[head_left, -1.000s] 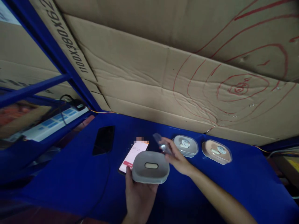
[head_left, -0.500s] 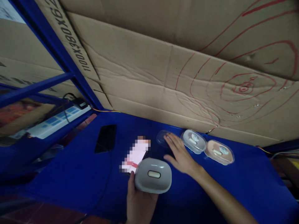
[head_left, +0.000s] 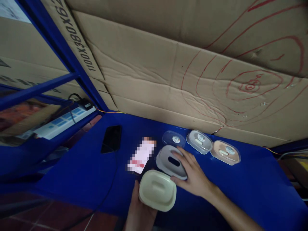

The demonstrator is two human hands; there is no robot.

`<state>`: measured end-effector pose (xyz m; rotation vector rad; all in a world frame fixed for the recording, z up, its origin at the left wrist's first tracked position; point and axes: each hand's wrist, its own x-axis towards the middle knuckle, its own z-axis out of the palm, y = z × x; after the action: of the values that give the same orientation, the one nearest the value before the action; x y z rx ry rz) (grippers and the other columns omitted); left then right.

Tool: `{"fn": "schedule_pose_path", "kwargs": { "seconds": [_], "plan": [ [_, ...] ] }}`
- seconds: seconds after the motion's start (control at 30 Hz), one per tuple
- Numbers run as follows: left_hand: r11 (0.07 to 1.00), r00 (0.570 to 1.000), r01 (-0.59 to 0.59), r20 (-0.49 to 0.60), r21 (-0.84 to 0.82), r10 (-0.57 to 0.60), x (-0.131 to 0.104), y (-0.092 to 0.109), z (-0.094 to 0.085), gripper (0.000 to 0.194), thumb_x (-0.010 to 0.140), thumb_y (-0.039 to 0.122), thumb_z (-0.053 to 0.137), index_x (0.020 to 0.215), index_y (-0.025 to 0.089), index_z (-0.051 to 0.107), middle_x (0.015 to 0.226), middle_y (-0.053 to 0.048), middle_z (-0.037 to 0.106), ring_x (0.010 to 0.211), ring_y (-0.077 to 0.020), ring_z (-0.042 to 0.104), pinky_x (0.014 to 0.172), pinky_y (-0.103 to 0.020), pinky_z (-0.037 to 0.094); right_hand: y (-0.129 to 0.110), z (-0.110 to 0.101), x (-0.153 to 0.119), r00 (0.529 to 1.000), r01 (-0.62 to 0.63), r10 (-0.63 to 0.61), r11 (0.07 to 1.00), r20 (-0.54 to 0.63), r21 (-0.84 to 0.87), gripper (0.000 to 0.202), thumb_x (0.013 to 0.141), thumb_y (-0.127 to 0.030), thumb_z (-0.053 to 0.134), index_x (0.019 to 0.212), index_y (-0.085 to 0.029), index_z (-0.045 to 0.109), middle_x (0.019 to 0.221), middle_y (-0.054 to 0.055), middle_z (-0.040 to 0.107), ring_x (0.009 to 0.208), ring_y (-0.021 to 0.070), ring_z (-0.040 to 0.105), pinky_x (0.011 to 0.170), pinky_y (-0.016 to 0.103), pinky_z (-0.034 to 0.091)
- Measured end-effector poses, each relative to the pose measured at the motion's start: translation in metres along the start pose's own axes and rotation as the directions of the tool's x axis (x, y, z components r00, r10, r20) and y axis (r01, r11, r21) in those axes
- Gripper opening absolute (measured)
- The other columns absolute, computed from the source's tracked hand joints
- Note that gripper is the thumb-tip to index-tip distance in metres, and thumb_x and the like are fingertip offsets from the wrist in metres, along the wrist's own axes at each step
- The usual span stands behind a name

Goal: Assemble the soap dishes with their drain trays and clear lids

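Observation:
My left hand [head_left: 141,208] grips a cream soap dish base [head_left: 157,191] from its left side and below; a raised oval shows in its floor. In my right hand [head_left: 192,171] is a grey soap dish tray [head_left: 166,157] with a dark oval slot, held tilted just above and behind the cream base. Behind the tray, a clear lid [head_left: 166,137] with a round sticker lies on the blue table. To its right stand a grey soap dish [head_left: 192,141] and a peach soap dish [head_left: 218,152], each under a clear stickered lid.
On the blue table [head_left: 86,170], a phone with a lit, blurred screen [head_left: 144,154] lies left of the tray. A dark phone [head_left: 111,139] with a cable is farther left. A cardboard wall [head_left: 149,80] rises behind, and a power strip [head_left: 64,122] sits at the left.
My right hand has moved from the clear lid toward me and lifted the grey tray off the cream base, uncovering its inside. My left hand still holds the base.

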<state>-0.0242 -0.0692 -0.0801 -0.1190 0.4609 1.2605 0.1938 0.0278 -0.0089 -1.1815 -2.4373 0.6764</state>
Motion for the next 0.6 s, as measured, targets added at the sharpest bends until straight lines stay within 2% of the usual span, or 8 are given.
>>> {"fn": "schedule_pose_path", "kwargs": {
  "seconds": [0.1,0.17,0.23,0.3,0.37,0.47,0.53,0.6],
  "plan": [
    [0.990,0.983,-0.062,-0.163,0.125,0.082,-0.011,-0.003,-0.002,0.045,0.099,0.052,0.055,0.137,0.030,0.067,0.145,-0.006,0.066,0.142,-0.0324,0.053,0.127,-0.054,0.027,0.024,0.004,0.012,0.999,0.015,-0.019,0.992,-0.031,-0.124,0.079,0.092,-0.054,0.068,0.159,-0.027,0.035,0.166,0.016,0.033,0.150,0.0378,0.035,0.117,0.061,0.036],
    [0.967,0.945,-0.101,-0.282,0.233,0.167,-0.014,-0.006,0.001,0.045,0.095,0.048,0.064,0.139,0.034,0.064,0.143,-0.004,0.068,0.143,-0.0300,0.053,0.128,-0.051,0.026,0.035,0.008,0.019,0.999,0.042,-0.044,0.990,-0.010,-0.138,0.078,0.092,-0.054,0.069,0.158,-0.028,0.037,0.165,0.016,0.036,0.149,0.0374,0.037,0.116,0.062,0.035],
    [0.917,0.900,-0.154,-0.331,0.368,0.284,-0.014,-0.009,0.006,0.050,0.091,0.042,0.071,0.139,0.038,0.060,0.146,-0.001,0.066,0.147,-0.0284,0.047,0.128,-0.050,0.025,0.039,0.010,0.023,0.998,0.065,-0.064,0.988,0.007,-0.138,0.080,0.092,-0.056,0.070,0.159,-0.029,0.036,0.165,0.015,0.036,0.151,0.0376,0.034,0.117,0.063,0.033],
    [0.811,0.867,-0.227,-0.267,0.539,0.420,-0.012,-0.012,0.011,0.046,0.089,0.039,0.074,0.133,0.037,0.064,0.153,0.000,0.059,0.151,-0.0298,0.040,0.128,-0.048,0.024,0.037,0.009,0.020,0.997,0.077,-0.076,0.987,0.011,-0.142,0.077,0.096,-0.055,0.065,0.161,-0.029,0.032,0.168,0.015,0.031,0.154,0.0368,0.028,0.119,0.064,0.029],
    [0.631,0.825,-0.306,-0.132,0.713,0.550,-0.011,-0.014,0.014,0.035,0.088,0.037,0.074,0.122,0.033,0.072,0.157,-0.002,0.053,0.152,-0.0326,0.036,0.128,-0.048,0.023,0.029,0.006,0.009,0.996,0.084,-0.084,0.986,0.010,-0.143,0.071,0.101,-0.050,0.058,0.162,-0.029,0.029,0.169,0.013,0.028,0.156,0.0351,0.025,0.121,0.064,0.026],
    [0.396,0.785,-0.350,0.035,0.849,0.618,-0.012,-0.016,0.020,0.025,0.091,0.036,0.068,0.114,0.032,0.077,0.160,-0.004,0.046,0.153,-0.0335,0.031,0.129,-0.048,0.016,0.015,0.009,-0.016,0.985,0.161,-0.151,0.979,0.086,-0.123,0.067,0.100,-0.049,0.059,0.160,-0.032,0.035,0.166,0.010,0.036,0.152,0.0347,0.032,0.122,0.062,0.027],
    [0.339,0.780,-0.363,0.085,0.868,0.619,-0.013,-0.019,0.025,0.023,0.092,0.036,0.066,0.111,0.033,0.079,0.161,-0.003,0.042,0.154,-0.0332,0.026,0.130,-0.049,0.011,0.006,0.015,-0.031,0.961,0.232,-0.211,0.967,0.181,-0.107,0.067,0.097,-0.049,0.065,0.158,-0.034,0.040,0.163,0.008,0.043,0.148,0.0339,0.039,0.121,0.061,0.029],
    [0.287,0.773,-0.371,0.123,0.883,0.623,-0.012,-0.023,0.029,0.022,0.093,0.036,0.065,0.108,0.034,0.081,0.161,-0.001,0.041,0.156,-0.0332,0.021,0.130,-0.050,0.005,0.001,0.020,-0.039,0.947,0.251,-0.216,0.959,0.239,-0.128,0.065,0.098,-0.045,0.066,0.157,-0.036,0.041,0.163,0.006,0.043,0.147,0.0322,0.042,0.121,0.059,0.031]
  ]
}}
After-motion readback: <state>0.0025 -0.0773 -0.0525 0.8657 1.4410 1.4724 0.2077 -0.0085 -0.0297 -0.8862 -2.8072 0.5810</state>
